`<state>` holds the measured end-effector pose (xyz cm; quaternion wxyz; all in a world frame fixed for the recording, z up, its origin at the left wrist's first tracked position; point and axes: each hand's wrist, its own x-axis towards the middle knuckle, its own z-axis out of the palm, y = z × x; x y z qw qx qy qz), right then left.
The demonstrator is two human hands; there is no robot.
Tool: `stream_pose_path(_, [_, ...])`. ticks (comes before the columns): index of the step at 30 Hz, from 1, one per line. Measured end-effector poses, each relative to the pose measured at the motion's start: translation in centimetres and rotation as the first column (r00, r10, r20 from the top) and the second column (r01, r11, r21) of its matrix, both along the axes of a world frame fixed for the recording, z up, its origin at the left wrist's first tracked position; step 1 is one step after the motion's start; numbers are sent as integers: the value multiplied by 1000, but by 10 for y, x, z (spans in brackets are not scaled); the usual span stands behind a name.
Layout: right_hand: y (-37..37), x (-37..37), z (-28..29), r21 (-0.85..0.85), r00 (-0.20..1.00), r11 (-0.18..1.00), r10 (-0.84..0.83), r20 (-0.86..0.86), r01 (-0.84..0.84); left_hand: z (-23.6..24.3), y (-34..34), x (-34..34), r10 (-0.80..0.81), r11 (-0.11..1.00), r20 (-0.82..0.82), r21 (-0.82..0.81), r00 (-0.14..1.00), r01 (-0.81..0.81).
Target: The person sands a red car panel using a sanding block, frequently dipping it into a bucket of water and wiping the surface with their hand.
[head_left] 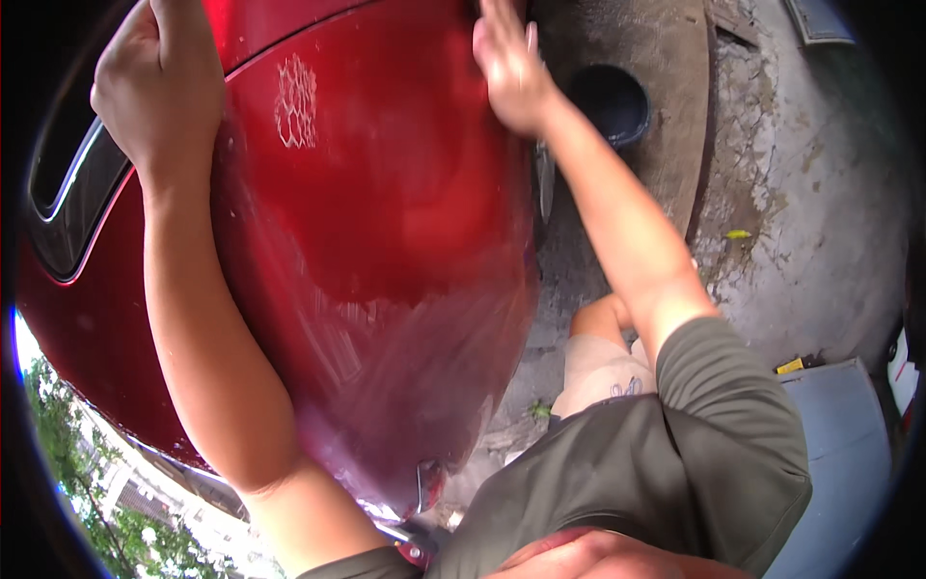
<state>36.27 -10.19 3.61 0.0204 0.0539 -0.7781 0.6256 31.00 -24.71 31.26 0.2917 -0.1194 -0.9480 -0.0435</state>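
The red car body panel (386, 154) fills the middle of the view. My left hand (159, 87) is at the upper left, above the panel near the dark car window (72, 207). It looks closed, with the thumb along the top; whatever its fingers hold, if anything, is hidden. At the top, by the panel's right edge, is my right hand (511, 72), open with its fingers stretched out and slightly blurred. A whitish, net-like patch (296, 101) marks the glossy red between my hands. Lower on the panel, a dull, streaky area (405, 352) shows.
A dark round bucket (610, 104) stands on the ground just right of my right forearm. Cracked concrete (805, 222) stretches farther right. A grey-blue panel (839, 444) with a small yellow object (790, 366) by its edge lies lower right. Tree leaves (68, 425) show lower left.
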Motion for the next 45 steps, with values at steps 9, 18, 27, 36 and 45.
stream_pose_path(9, [48,92,81,-994,932,44,348,105,96,10,-4,13,44,998,31,46,999,-45])
stream_pose_path(18, [20,38,12,-69,899,969,-246,-362,237,7,-6,-9,-72,993,-35,-93,997,69])
stream_pose_path(27, [-17,142,37,65,930,967,256,-262,-248,-7,-6,-4,-114,993,12,-19,993,114])
stream_pose_path(36, [-26,130,75,285,970,948,191,-153,-142,4,-8,11,56,998,36,-15,998,-55])
stream_pose_path(45, [-9,25,32,258,987,965,1,-161,41,4,-3,6,18,999,35,-27,999,-17])
